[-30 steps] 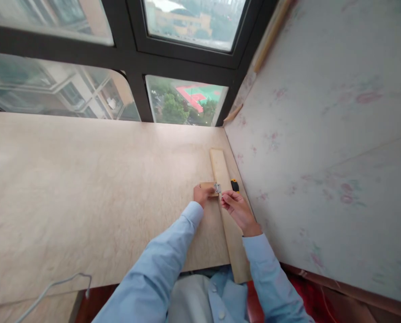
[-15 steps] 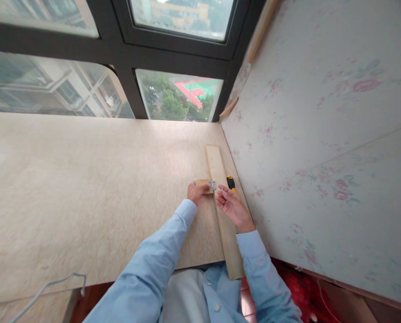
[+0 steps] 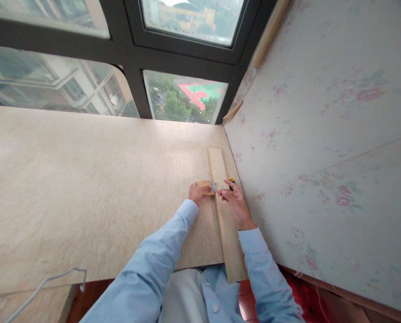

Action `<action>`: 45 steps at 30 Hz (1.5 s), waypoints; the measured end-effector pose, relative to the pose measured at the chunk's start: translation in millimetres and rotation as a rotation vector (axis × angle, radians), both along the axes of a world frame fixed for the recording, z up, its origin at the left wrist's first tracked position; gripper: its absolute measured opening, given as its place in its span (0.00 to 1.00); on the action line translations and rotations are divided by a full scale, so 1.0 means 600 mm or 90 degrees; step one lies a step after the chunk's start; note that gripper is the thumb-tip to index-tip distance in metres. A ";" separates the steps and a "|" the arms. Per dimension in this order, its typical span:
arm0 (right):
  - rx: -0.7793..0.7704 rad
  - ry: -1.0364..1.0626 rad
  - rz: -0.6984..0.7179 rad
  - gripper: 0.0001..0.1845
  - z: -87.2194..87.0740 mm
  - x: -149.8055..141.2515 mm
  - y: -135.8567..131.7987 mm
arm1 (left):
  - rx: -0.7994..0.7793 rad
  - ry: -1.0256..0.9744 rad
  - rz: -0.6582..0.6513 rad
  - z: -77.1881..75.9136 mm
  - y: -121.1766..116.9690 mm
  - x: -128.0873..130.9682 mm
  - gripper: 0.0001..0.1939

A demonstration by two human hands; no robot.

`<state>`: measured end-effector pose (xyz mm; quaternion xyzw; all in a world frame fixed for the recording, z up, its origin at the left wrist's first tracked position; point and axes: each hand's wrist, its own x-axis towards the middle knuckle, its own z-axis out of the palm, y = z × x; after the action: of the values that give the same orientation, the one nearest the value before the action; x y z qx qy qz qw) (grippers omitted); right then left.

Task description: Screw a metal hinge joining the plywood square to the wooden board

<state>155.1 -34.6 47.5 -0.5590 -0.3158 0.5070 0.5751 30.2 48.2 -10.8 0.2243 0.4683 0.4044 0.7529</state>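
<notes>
A long pale wooden plank (image 3: 225, 224) lies on the marble-patterned table (image 3: 85, 188), running from the front edge toward the window. A small wooden block (image 3: 204, 183) sits against its left side, joined by a small metal hinge (image 3: 214, 186). My left hand (image 3: 198, 194) is closed on the small block, holding it to the plank. My right hand (image 3: 233, 202) rests on the plank just right of the hinge, fingers pinched together on something too small to name.
A yellow-and-black tool (image 3: 232, 181) lies between the plank and the floral-papered wall (image 3: 321, 134) on the right, partly behind my right hand. Windows with a dark frame (image 3: 133, 49) stand behind the table. A thin wire hanger (image 3: 52, 282) sticks out at the bottom left.
My right hand turned from palm-up to fingers down and moved closer to the hinge, now covering part of the yellow tool. My left hand stayed on the small block.
</notes>
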 end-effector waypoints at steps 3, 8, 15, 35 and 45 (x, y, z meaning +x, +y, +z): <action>0.004 0.013 -0.011 0.21 0.005 -0.003 0.005 | 0.000 0.014 0.002 -0.001 0.000 0.000 0.16; 0.009 -0.037 -0.026 0.18 -0.001 -0.003 0.009 | 0.003 0.029 0.001 -0.004 0.001 0.000 0.15; 0.042 -0.257 -0.048 0.12 -0.024 -0.001 0.016 | 0.002 0.014 -0.004 -0.003 0.001 0.001 0.15; 0.068 -0.534 0.038 0.13 -0.053 0.001 0.035 | -0.018 0.009 0.007 -0.001 0.002 0.003 0.14; 0.133 -0.675 0.124 0.11 -0.047 0.001 0.034 | -0.020 0.012 0.009 -0.003 0.001 0.006 0.14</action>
<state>155.9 -14.2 19.1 -0.6458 -0.6613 0.1726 0.3403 33.8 48.9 -12.6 0.2128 0.4833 0.3999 0.7491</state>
